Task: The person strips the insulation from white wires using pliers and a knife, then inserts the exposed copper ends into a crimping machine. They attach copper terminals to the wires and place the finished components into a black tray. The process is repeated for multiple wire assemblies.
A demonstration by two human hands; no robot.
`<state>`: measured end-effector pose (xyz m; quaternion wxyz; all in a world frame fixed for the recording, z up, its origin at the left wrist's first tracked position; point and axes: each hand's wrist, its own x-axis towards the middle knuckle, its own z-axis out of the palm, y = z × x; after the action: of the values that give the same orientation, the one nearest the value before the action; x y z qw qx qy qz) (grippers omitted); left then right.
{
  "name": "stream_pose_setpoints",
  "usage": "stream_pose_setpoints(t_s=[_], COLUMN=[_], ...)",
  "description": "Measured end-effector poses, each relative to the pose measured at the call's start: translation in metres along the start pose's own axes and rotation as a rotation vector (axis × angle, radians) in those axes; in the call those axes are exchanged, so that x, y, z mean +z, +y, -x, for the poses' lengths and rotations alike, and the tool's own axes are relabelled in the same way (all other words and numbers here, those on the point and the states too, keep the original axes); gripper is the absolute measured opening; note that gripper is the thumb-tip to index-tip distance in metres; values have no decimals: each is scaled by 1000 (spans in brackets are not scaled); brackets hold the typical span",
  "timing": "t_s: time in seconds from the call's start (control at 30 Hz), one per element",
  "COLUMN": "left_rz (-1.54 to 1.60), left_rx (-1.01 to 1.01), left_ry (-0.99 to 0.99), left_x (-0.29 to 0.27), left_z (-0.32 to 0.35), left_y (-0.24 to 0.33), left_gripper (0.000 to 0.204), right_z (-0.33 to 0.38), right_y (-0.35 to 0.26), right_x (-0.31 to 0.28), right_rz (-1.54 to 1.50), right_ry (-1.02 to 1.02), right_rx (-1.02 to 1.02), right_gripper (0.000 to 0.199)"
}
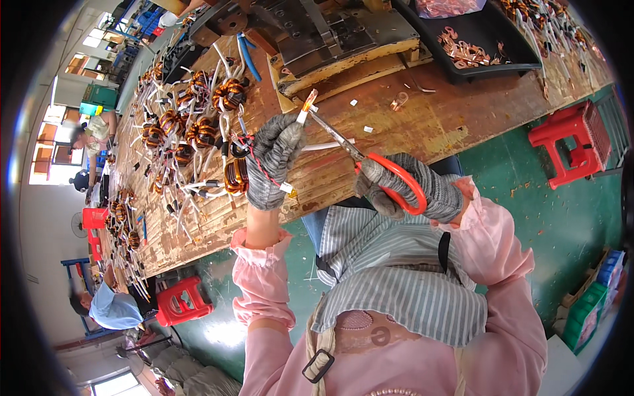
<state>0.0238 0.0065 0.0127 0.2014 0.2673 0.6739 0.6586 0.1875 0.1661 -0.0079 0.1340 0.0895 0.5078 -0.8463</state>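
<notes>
My left hand [275, 160], in a grey knit glove, is closed round a white-sleeved wire [302, 117] with bare copper strands at its tip. That wire seems to belong to a copper-wound ring coil [236, 175] beside the hand; the join is hidden. My right hand [413, 188], gloved alike, grips red-handled scissors [396, 173]. Their metal blades point up and left, and the tips meet the wire just below the bare copper. Whether the blades are fully closed I cannot make out. Thin red and black leads hang over my left glove.
Several ring coils with white leads [201, 132] lie heaped at the left of the wooden table [436, 122]. A metal press [330, 39] stands at the far side, near a black tray [462, 69] of copper lugs. Red stools [571, 142] stand beyond the right edge. Other people [115, 307] work at the left.
</notes>
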Motion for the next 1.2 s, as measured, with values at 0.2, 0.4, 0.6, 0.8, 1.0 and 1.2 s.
stream_pose_setpoints(t_s=[0.2,0.4,0.6,0.8,1.0,1.2], left_rz=[-36,-53,-35,-46,-24,-110], left_rx=[12,0,10,17,20,154], left_ry=[-5,5,9,3,10,-171], left_x=[4,4,5,5,6,-3], left_z=[1,2,3,3,7,8], left_y=[2,2,1,1,2,2], left_gripper=[24,24,24,23,23,21], right_z=[3,7,5,3,-3,-2], right_y=[8,7,7,14,20,16], right_x=[-6,1,-3,-4,-5,-29], right_rz=[-58,-144,-118,-182,270,1431], right_ry=[-74,-5,-5,-21,147,442], right_rx=[-79,-62,7,-96,-353,-538], right_gripper=[37,34,31,26,34,38])
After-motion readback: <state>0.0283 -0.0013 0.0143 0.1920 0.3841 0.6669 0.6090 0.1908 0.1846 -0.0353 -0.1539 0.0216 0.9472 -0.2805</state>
